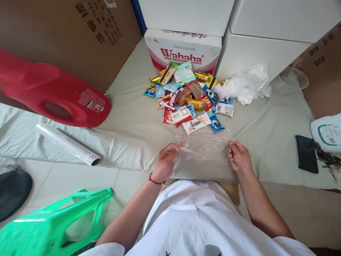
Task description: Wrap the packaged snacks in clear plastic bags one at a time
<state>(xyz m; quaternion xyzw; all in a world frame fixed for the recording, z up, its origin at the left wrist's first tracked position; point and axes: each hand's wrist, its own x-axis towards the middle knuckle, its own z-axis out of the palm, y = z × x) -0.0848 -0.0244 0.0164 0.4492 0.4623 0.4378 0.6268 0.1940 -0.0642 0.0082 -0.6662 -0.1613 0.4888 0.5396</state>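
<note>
Plastic bag [204, 156], clear and thin, was stretched flat betw. both hands at the near edge of the pale sheet [133, 131], just in front of the person's lap. Left hand [166, 161] had its fingers pinched shut on the bag's left edge, thumb over the film; right hand [239, 158] was closed on the right edge the same way. Nothing else in either hand.

Handling, as a judgement: v. light, limp, no stiffness at all, prob. slippery and clingy, w/ the two layers likely stuck together. Easy to tear if pulled hard. Best hold looked like the rim at the open end, pinched w/ fingertips, one layer per hand, not the middle, which would just bunch up.

Just beyond the bag lay a heap of snack packets [190, 96], wrappers in red, blue, yellow and white, the nearest ones touching or almost touching the bag's far edge. Right of the heap sat a crumpled white plastic bag [245, 85]. Left, well apart, a roll of clear film [69, 144] lay on the sheet, w/ a red stool [50, 92] tipped over behind it and a green stool [53, 227] near the person's left. A dark phone [306, 154] lay far right. Behind the heap stood a Wahaha carton [183, 49].
</note>
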